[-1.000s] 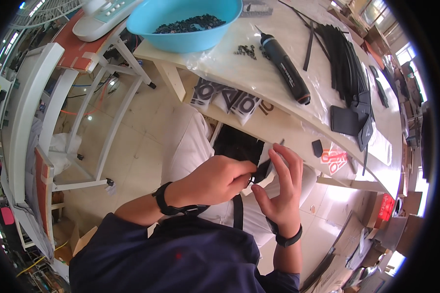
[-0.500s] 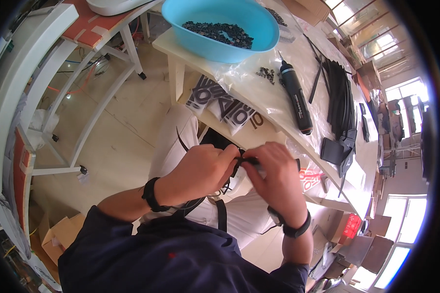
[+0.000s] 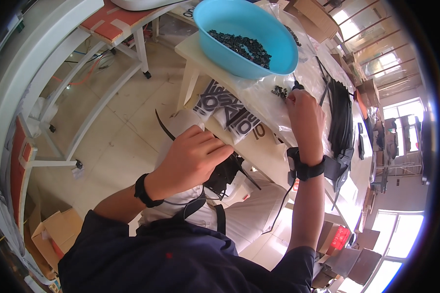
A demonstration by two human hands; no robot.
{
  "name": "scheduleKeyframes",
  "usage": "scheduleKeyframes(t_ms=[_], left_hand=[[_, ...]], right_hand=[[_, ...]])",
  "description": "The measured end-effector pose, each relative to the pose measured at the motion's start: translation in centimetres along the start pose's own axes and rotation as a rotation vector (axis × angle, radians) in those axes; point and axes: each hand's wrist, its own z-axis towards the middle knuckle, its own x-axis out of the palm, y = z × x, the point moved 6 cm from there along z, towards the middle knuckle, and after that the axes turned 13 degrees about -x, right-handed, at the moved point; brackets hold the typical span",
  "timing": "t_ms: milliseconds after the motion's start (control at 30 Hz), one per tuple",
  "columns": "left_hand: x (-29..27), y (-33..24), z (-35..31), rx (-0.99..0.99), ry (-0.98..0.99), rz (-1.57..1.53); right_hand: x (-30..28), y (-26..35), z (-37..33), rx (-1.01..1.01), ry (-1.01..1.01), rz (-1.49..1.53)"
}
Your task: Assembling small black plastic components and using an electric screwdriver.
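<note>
My left hand [image 3: 198,154] is closed in a pinch above my lap. It holds a thin black strap [image 3: 164,124], whose curved end sticks out beyond the knuckles. My right hand [image 3: 305,112] reaches over the table, fingers drawn together at the edge of a small pile of black parts [image 3: 279,91]. Whatever sits between those fingertips is hidden. Just above the hand shows the tip of a pen-shaped electric screwdriver [image 3: 298,85]; the hand covers its body. More black straps or pieces [image 3: 222,180] lie in my lap, below the left hand.
A blue basin [image 3: 283,49] of small black parts stands on the table's far left corner. A bundle of long black straps [image 3: 340,117] lies on the right of the plastic-covered table. Printed bags [image 3: 225,110] rest on a shelf beneath. An open cardboard box [image 3: 58,234] is at lower left.
My hands were together over my lap; the right has moved away, up to the parts pile and screwdriver. The left stays over my lap with the strap. The view has shifted slightly.
</note>
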Motion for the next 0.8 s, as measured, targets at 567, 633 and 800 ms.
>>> scheduleKeyframes(t_ms=[567, 633, 800], left_hand=[[-0.8, -3.0, 0.6, 0.219, -0.152, -0.264], [-0.2, -4.0, 0.6, 0.243, -0.118, -0.285], [1.1, -6.2, 0.3, 0.314, -0.071, -0.315]], right_hand=[[-5.5, 7.4, -12.6, 0.157, -0.294, 1.281], [-5.7, 7.7, -14.5, 0.104, -0.346, 1.167], [-6.2, 7.5, -17.3, -0.048, -0.47, 0.981]])
